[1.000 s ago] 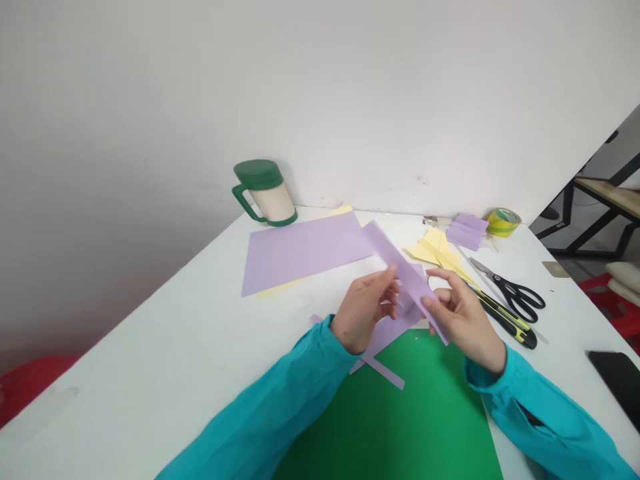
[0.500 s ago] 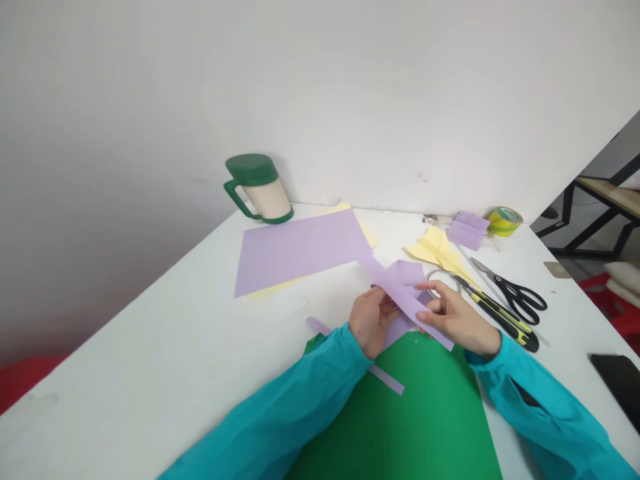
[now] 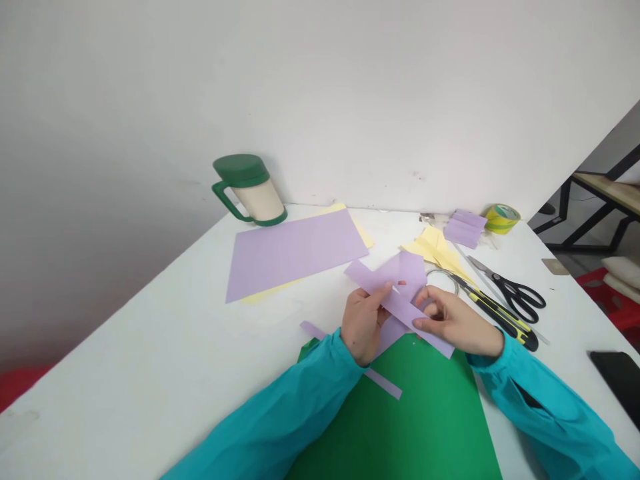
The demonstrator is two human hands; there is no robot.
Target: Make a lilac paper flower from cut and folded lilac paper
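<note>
A long purple paper strip [image 3: 401, 310] slants between my two hands. My left hand [image 3: 364, 323] pinches it near its upper left part, thumb on top. With thumb and fingers, my right hand [image 3: 447, 319] grips the strip's lower right part. Behind and under the strip lies a folded purple paper piece [image 3: 410, 270], partly hidden by my hands. Below them spreads a green sheet [image 3: 415, 413]. A narrow purple paper strip [image 3: 384, 383] rests on the sheet, partly covered by my left sleeve.
Purple sheet [image 3: 297, 253] over yellow paper [image 3: 367, 237] lies at the back left, near a green-lidded mug [image 3: 257, 197]. To the right are folded yellow paper [image 3: 433, 247], a wire coil [image 3: 443, 272], a utility knife [image 3: 500, 313], scissors [image 3: 515, 293], tape [image 3: 501, 219] and a dark flat object [image 3: 617, 380].
My left thumb has come over the top of the strip and presses on it. The strip has shifted slightly left at its upper end. The view has moved a little.
</note>
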